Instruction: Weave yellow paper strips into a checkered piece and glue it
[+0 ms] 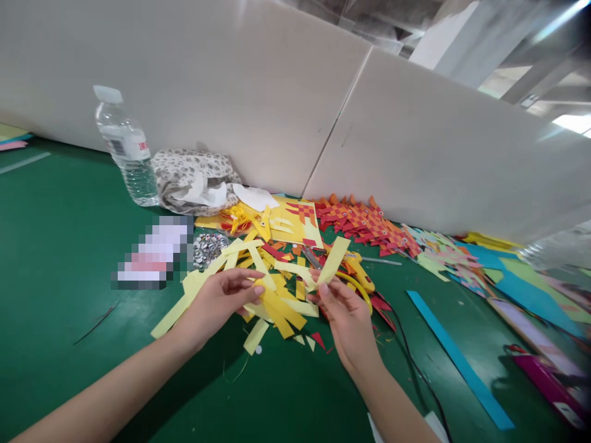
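Note:
My left hand (226,296) is closed, thumb and fingertips pinched on deep yellow paper strips (282,312) that fan out toward the right. Between the thumb and fingers of my right hand (344,314) is a pale yellow paper strip (335,258), folded near the fingertips and pointing up. A loose heap of pale yellow strips (221,261) lies under and behind both hands. Scissors (312,257), partly covered, lie just behind my right hand. Beside them is a yellow glue gun (359,271) with a dark cord. Red paper scraps (318,339) are scattered in front.
Woven red and orange paper fish (355,221) are piled along the partition. A water bottle (127,147), a patterned cloth bag (194,175), a blurred phone (154,252) and a bag of googly eyes (210,248) stand left. A blue strip (457,357) and purple device (549,384) lie right.

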`<state>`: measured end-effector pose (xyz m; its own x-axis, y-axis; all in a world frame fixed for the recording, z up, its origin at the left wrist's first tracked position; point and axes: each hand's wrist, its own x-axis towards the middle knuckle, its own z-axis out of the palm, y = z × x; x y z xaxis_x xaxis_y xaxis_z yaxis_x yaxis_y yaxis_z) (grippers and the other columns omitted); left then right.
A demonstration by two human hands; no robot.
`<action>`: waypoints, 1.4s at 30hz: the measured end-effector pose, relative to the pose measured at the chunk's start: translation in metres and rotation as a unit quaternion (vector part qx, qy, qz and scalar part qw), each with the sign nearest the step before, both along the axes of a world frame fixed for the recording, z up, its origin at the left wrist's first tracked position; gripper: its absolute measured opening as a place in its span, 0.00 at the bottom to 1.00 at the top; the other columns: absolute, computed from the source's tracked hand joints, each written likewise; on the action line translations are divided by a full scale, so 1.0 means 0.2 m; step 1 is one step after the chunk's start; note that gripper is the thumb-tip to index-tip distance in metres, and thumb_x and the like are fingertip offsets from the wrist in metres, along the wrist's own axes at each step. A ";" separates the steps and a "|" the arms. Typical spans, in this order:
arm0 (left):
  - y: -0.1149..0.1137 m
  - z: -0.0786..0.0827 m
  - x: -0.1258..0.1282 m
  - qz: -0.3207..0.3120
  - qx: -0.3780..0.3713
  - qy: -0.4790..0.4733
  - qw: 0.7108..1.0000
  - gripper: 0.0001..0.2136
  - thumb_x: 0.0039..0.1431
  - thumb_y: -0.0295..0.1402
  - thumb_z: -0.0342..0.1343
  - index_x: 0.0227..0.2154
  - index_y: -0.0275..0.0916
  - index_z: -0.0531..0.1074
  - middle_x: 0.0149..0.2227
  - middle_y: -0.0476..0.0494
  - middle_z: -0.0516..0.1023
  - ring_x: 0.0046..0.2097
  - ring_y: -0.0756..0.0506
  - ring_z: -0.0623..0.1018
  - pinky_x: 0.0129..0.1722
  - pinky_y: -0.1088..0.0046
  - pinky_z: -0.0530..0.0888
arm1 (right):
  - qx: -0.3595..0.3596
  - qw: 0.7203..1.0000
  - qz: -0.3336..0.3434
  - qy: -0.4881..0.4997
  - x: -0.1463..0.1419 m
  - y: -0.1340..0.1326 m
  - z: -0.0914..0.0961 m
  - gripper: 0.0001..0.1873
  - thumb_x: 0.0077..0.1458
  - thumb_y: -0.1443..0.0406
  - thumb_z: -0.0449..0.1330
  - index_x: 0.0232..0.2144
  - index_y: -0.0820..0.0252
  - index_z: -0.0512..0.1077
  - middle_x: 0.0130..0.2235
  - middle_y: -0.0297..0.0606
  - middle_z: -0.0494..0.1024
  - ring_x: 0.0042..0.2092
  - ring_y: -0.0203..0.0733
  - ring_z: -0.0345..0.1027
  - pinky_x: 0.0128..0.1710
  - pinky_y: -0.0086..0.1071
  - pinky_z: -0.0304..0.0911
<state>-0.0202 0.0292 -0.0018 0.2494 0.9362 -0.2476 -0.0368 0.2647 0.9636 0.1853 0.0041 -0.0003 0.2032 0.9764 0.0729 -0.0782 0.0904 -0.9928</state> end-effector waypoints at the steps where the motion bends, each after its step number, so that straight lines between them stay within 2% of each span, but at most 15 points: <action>1: 0.00 0.00 0.00 0.002 -0.001 0.000 1.000 0.16 0.46 0.41 0.61 0.37 0.40 0.73 0.33 0.46 0.77 0.33 0.48 0.77 0.26 0.79 0.70 | 0.006 1.000 -0.002 0.003 0.00 0.00 0.00 0.10 0.45 0.59 0.64 0.31 0.56 0.77 0.47 0.39 0.72 0.45 0.45 0.68 0.39 0.37 0.71; 8: 0.00 0.04 0.01 0.048 -0.067 -0.078 0.994 0.13 0.46 0.40 0.61 0.29 0.40 0.65 0.27 0.51 0.73 0.35 0.48 0.78 0.26 0.82 0.70 | 0.033 0.999 -0.034 -0.023 0.00 -0.01 0.00 0.08 0.48 0.60 0.62 0.32 0.56 0.76 0.49 0.40 0.71 0.43 0.40 0.69 0.43 0.35 0.68; 14: 0.00 0.02 0.00 0.061 -0.082 -0.118 0.988 0.13 0.48 0.39 0.61 0.31 0.41 0.63 0.30 0.50 0.75 0.41 0.46 0.78 0.29 0.81 0.72 | 0.076 0.993 -0.054 -0.074 0.00 -0.01 -0.01 0.08 0.49 0.61 0.61 0.31 0.59 0.76 0.50 0.44 0.70 0.53 0.50 0.62 0.50 0.43 0.64; 21: 0.00 0.03 0.00 0.069 -0.089 -0.104 0.988 0.13 0.47 0.39 0.61 0.30 0.41 0.63 0.30 0.48 0.76 0.42 0.45 0.78 0.28 0.80 0.72 | 0.057 0.987 -0.048 -0.140 0.00 -0.02 -0.01 0.08 0.50 0.60 0.60 0.30 0.58 0.75 0.45 0.42 0.72 0.47 0.46 0.68 0.47 0.40 0.66; 27: 0.00 0.03 0.01 0.061 -0.085 -0.076 0.992 0.15 0.46 0.40 0.61 0.29 0.40 0.62 0.28 0.48 0.77 0.40 0.44 0.79 0.25 0.82 0.70 | 0.082 0.977 -0.016 -0.196 -0.02 -0.03 0.01 0.07 0.52 0.60 0.59 0.27 0.57 0.72 0.44 0.40 0.71 0.45 0.44 0.68 0.44 0.36 0.67; 32: -0.01 0.02 0.02 0.043 -0.053 -0.046 0.997 0.14 0.48 0.41 0.60 0.30 0.40 0.62 0.28 0.48 0.77 0.38 0.44 0.79 0.25 0.80 0.70 | 0.107 0.952 -0.020 -0.287 0.00 -0.04 0.00 0.07 0.53 0.61 0.57 0.28 0.56 0.71 0.42 0.41 0.71 0.44 0.44 0.67 0.43 0.38 0.65; 42: 0.00 -0.01 0.01 0.031 0.008 0.008 0.999 0.14 0.48 0.43 0.58 0.28 0.40 0.61 0.28 0.48 0.77 0.36 0.44 0.80 0.23 0.79 0.70 | 0.114 0.943 -0.003 -0.314 0.02 -0.04 0.01 0.07 0.55 0.61 0.55 0.30 0.56 0.69 0.39 0.40 0.72 0.42 0.44 0.67 0.42 0.36 0.64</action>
